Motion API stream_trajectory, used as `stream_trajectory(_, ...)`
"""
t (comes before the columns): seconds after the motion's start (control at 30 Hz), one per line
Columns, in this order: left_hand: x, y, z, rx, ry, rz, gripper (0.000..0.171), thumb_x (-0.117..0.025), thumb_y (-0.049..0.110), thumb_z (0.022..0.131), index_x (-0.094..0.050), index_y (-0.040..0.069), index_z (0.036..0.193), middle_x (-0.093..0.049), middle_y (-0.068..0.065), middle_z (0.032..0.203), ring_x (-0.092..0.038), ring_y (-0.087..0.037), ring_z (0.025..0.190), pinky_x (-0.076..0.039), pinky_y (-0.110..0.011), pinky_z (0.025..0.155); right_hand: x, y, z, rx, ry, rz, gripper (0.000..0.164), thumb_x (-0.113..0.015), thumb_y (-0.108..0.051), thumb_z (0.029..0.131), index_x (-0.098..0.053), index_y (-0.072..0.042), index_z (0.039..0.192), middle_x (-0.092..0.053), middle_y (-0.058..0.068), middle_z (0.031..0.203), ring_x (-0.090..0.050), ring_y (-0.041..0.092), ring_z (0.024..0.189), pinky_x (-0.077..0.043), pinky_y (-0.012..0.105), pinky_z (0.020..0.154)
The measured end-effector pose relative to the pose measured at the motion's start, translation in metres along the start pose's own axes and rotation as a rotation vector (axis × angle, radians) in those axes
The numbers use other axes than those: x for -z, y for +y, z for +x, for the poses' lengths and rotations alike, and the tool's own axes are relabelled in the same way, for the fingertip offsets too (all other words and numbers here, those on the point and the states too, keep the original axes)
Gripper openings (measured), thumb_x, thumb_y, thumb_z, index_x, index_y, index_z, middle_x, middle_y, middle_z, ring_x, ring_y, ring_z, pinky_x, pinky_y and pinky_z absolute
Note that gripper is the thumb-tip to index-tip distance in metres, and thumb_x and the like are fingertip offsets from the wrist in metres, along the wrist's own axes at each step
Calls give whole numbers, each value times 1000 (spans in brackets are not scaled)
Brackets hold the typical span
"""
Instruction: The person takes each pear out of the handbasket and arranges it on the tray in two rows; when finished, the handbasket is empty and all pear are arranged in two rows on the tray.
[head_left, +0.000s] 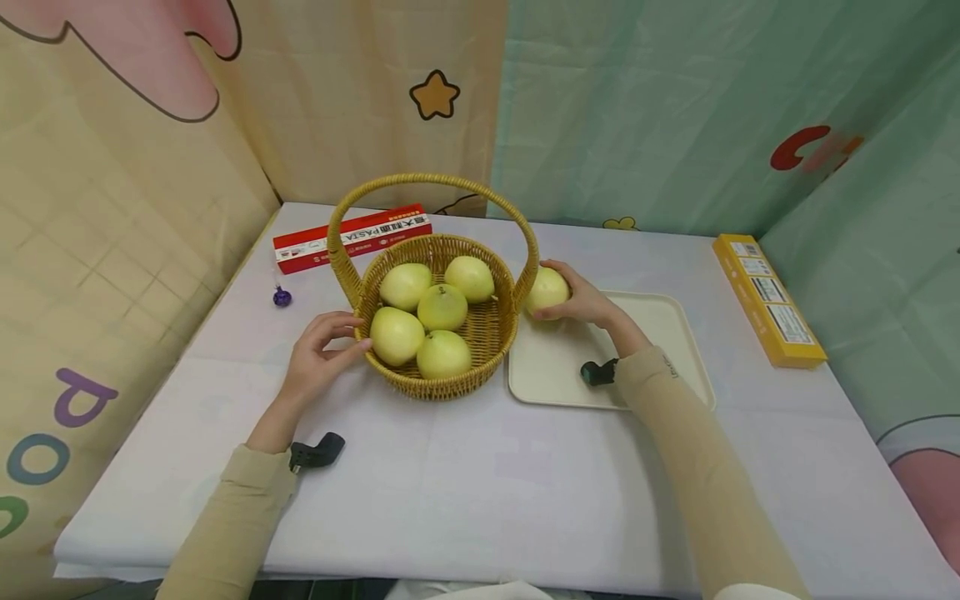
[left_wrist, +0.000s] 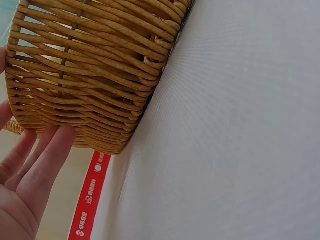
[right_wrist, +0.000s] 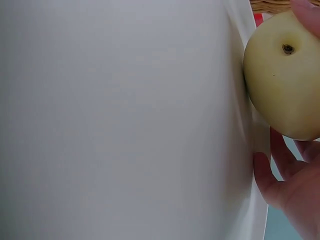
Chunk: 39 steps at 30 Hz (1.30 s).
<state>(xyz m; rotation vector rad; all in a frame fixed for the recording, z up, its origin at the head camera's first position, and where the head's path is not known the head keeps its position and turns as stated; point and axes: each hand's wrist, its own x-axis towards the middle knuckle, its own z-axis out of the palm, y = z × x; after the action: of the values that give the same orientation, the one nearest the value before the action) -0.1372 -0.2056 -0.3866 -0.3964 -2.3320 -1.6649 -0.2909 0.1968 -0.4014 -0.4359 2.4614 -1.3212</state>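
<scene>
Holding a round, smooth, pale yellow-green fruit (head_left: 547, 289) in the right hand (head_left: 588, 304), with thumb and fingers curved about opposite sides, just right of the arched handle (head_left: 527, 246) of a round, golden-brown woven basket (head_left: 442, 387). Seen there at the far left corner of a cream rectangular tray (head_left: 562, 367) with rounded corners; cannot tell whether lifted clear or resting on the rim. Showing a small dark hollow toward the right wrist view. Well apart from the left hand (head_left: 318, 354), with the basket in between. Touching the basket's left side with the left hand, fingers spread and tips against the wicker, thumb at the front left. Can also see five more pale yellow-green fruits (head_left: 442, 307) inside the basket, clustered mostly toward the left and front. Can see, behind the basket on a white-covered table (head_left: 487, 492), a long red-and-white pasta box (head_left: 386, 232), with a small purple ornament (head_left: 282, 297) near its left end, and, far right, a long yellow box (head_left: 770, 300) with white labels.
</scene>
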Motion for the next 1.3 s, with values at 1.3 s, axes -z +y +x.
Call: stream_trajectory(1.3,0,1,-1,7,-6,-5,32,-65,-5,83,-57,-12,113,-48,-25,122,-54,-7,97,-50,-13,74,4,-16,-18,11,-28,-30,94,-78,-13,76,-20,-14,150,-25,19,146,-37,37,121,-34,54,98)
